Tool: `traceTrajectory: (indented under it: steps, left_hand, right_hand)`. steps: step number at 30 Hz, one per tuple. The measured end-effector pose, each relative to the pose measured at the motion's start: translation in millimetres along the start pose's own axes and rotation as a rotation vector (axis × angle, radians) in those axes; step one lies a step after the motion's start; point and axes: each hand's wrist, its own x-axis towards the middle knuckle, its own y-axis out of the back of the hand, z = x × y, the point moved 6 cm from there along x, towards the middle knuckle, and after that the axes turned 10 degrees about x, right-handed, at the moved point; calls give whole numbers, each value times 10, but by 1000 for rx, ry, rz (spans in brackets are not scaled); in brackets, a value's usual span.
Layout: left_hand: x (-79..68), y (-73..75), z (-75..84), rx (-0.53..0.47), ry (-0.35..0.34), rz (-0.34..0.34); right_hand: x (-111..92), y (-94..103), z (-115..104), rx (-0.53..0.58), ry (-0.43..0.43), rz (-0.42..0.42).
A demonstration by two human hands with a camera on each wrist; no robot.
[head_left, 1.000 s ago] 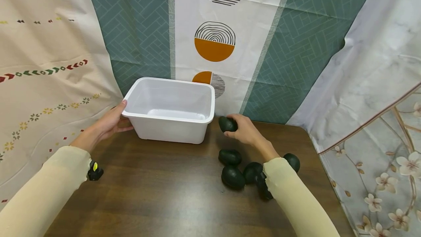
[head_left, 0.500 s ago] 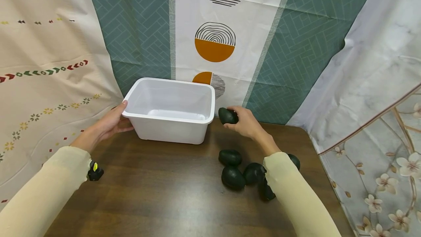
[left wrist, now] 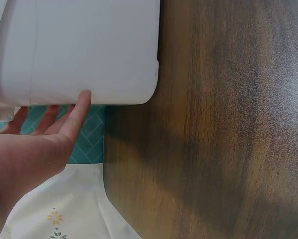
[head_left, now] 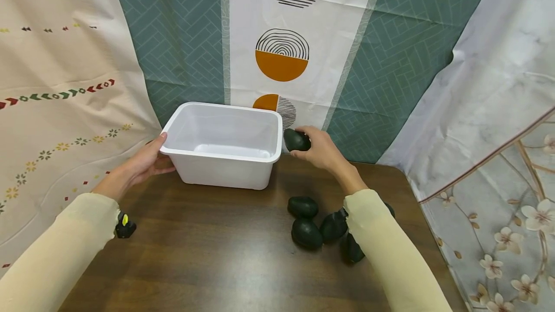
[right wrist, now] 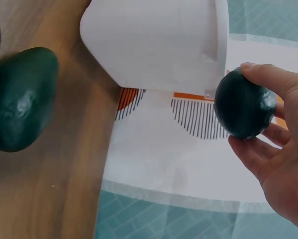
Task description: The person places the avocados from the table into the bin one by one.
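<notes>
A white plastic tub point(head_left: 221, 171) stands upright at the back of the table, and nothing lies in the part of its inside that shows. My left hand point(head_left: 146, 162) holds its left end, thumb at the rim and fingers against the outer wall point(left wrist: 89, 55). Just off the tub's right end, my right hand point(head_left: 323, 150) grips a dark green avocado point(head_left: 297, 140) between thumb and fingers. The right wrist view shows this avocado point(right wrist: 244, 103) raised, near the tub's rim. More avocados lie on the table below that hand, among them one point(head_left: 303, 207) closest to the tub.
Several avocados cluster right of the middle of the brown wooden table point(head_left: 225, 244); my right sleeve point(head_left: 381, 235) partly covers some. Patterned curtains point(head_left: 186, 37) hang close behind the tub and along both sides. A small black object point(head_left: 125, 227) shows beside my left sleeve.
My right hand has risen from near the table top with the avocado, moving up and slightly left toward the tub's rim. The left hand and the tub have stayed put.
</notes>
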Motion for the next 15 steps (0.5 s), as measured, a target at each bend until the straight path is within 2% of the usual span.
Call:
traceTrajectory:
  steps: [15]
  left_hand:
    - [20,4,-10,-2,6,-4]
  right_hand:
    - [169,18,-321,-3,83,-10]
